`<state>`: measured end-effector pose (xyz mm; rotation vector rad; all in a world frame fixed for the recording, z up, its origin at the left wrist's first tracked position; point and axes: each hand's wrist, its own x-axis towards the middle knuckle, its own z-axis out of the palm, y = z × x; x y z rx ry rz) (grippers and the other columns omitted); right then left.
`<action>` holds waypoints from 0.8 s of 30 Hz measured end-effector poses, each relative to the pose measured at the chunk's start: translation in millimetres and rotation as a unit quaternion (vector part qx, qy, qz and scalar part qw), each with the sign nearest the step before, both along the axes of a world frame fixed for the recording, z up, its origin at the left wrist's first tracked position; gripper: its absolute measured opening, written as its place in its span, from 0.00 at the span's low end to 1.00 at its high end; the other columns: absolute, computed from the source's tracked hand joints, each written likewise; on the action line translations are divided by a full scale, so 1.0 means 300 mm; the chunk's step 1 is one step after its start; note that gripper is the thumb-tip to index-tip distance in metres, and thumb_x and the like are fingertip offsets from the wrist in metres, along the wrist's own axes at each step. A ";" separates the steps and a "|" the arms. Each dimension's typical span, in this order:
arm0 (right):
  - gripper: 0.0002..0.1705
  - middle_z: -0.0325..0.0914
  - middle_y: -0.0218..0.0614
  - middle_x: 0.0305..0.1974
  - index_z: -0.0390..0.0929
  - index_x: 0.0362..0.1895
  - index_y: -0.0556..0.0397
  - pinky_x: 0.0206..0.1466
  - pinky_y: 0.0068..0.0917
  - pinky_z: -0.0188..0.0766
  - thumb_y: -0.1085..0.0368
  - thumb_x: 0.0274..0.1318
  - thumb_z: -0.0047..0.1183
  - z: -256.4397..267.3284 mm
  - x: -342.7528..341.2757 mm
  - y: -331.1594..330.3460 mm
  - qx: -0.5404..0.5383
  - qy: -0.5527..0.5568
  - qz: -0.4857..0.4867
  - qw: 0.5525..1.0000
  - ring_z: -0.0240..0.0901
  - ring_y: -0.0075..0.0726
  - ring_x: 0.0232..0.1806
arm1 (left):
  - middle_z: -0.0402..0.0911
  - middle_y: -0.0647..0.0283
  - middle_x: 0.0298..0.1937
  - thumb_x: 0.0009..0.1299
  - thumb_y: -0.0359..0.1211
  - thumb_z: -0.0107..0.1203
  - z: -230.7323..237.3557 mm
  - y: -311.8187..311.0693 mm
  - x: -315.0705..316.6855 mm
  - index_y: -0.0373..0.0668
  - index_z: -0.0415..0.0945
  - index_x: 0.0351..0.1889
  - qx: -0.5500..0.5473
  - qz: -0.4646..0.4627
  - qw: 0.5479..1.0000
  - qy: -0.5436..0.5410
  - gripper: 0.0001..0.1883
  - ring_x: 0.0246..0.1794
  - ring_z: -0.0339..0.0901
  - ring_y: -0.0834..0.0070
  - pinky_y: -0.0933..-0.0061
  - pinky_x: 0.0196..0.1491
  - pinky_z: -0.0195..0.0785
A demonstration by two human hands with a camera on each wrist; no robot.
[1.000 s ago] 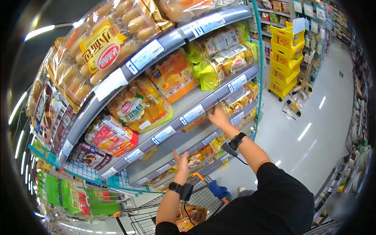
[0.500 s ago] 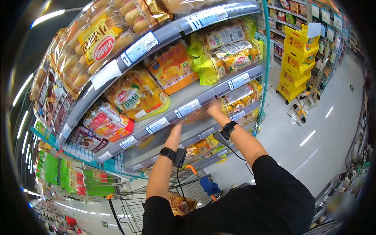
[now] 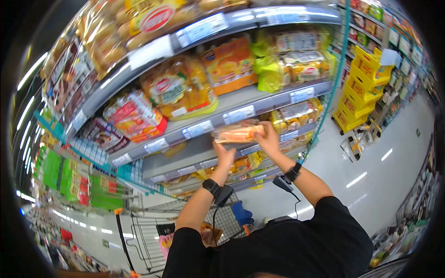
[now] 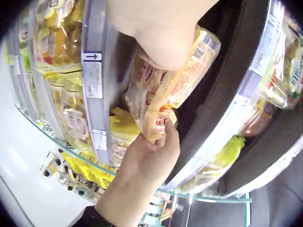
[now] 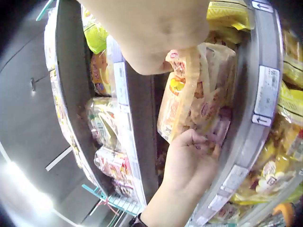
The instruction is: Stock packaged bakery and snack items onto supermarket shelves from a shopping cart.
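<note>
Both hands hold a clear-and-cream bread pack (image 3: pixel 237 133) with orange print, just in front of a lower shelf. My right hand (image 3: pixel 269 140) pinches its right end, thumb and fingers at the wrapper's edge. At the other end, my left hand (image 3: pixel 224 158) grips the pack from below, its fingers partly hidden behind the wrapper. The left wrist view shows printed text and a square code along the side of the pack (image 4: pixel 187 71). In the right wrist view, the left hand (image 5: pixel 187 161) has its fingers bent around the lower end.
Bagged breads (image 3: pixel 178 88) and an orange pack (image 3: pixel 229 65) fill the shelf above. More yellow packs (image 3: pixel 296 116) lie right of my right hand. A shopping cart (image 3: pixel 153 231) with goods stands below my left arm. Yellow stacked crates (image 3: pixel 364 90) stand in the aisle.
The hands, earlier apart and then reaching into the lower shelf, have come back out with the bread pack between them. The head view has shifted slightly.
</note>
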<state>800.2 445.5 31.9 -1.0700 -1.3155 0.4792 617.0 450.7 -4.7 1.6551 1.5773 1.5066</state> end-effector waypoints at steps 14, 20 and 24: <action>0.15 0.69 0.44 0.50 0.66 0.43 0.57 0.59 0.29 0.56 0.76 0.51 0.33 0.013 -0.420 -0.319 -0.122 0.193 0.169 0.959 0.63 0.34 0.55 | 0.40 0.42 0.65 0.47 0.31 0.55 0.034 -0.634 -0.376 0.31 0.46 0.61 -0.033 0.054 0.985 0.160 0.43 0.62 0.42 0.43 0.46 0.60 0.36; 0.11 0.71 0.42 0.47 0.69 0.42 0.57 0.50 0.23 0.62 0.74 0.53 0.39 -0.199 -0.732 -0.462 -0.270 0.206 0.260 0.904 0.67 0.32 0.47 | 0.44 0.45 0.65 0.49 0.36 0.54 -0.024 -0.863 -0.744 0.35 0.55 0.58 -0.128 0.134 0.951 0.250 0.37 0.57 0.48 0.49 0.46 0.57 0.39; 0.06 0.71 0.35 0.35 0.69 0.37 0.55 0.48 0.27 0.64 0.71 0.55 0.40 -0.311 -0.977 -0.588 -0.346 0.225 0.232 0.881 0.68 0.30 0.42 | 0.46 0.40 0.65 0.52 0.40 0.54 -0.303 -0.985 -1.054 0.32 0.54 0.60 -0.185 0.084 0.941 0.269 0.38 0.66 0.41 0.47 0.46 0.64 0.33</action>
